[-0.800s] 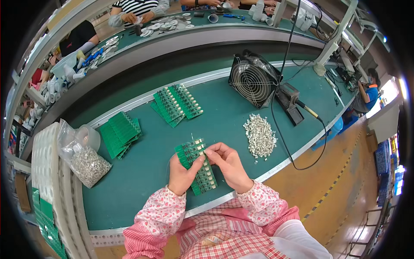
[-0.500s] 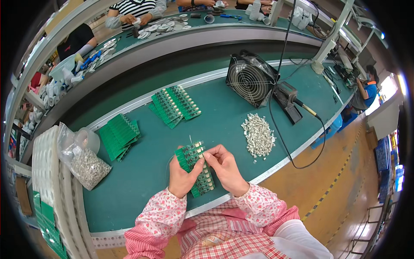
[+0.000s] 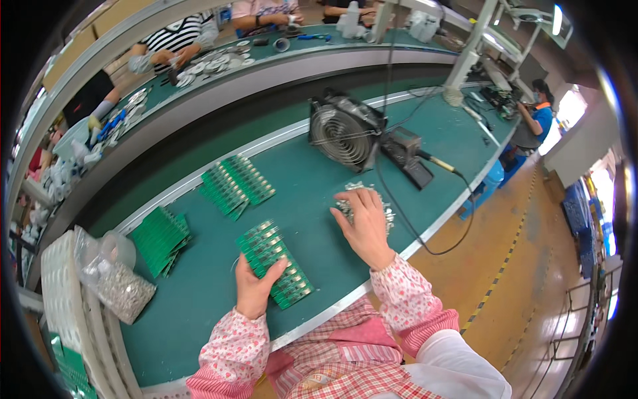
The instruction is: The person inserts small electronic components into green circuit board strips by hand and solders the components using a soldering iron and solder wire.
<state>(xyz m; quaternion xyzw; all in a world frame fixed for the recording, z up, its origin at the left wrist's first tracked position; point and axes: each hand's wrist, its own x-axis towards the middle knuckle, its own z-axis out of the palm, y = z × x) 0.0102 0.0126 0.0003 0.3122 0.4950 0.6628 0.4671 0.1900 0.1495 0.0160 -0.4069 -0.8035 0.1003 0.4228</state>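
“Starting with textures, what lies under the thumb of the left hand (image 3: 256, 287)?”

“A flat, stiff green circuit panel (image 3: 268, 247), long and rectangular, its face studded with rows of small, pale, blocky connectors. Up and to the left of that hand lies a fanned stack of thin green boards (image 3: 158, 241); straight ahead of it, more connector-studded boards (image 3: 240, 183) overlap. Well to its left slumps a clear, crinkled plastic bag (image 3: 124, 290) of whitish bits.”

“And around the right hand (image 3: 365, 227)?”

“A loose, grainy heap of tiny white parts (image 3: 389, 216), partly covered by that hand. Beyond the hand stands a boxy black fan (image 3: 342, 135) with a round wire grille. Ahead and to the right of it rests a soldering iron (image 3: 435, 161) with a slim tan grip.”

“How does each hand stand?”

“The left is clamped on the panel's left edge, thumb laid across the top, the other fingers mostly hidden. The right is palm down over the heap, loosely curved, thumb apart from the fingers.”

“Holding any part?”

“I can't tell; its fingertips blend into the heap.”
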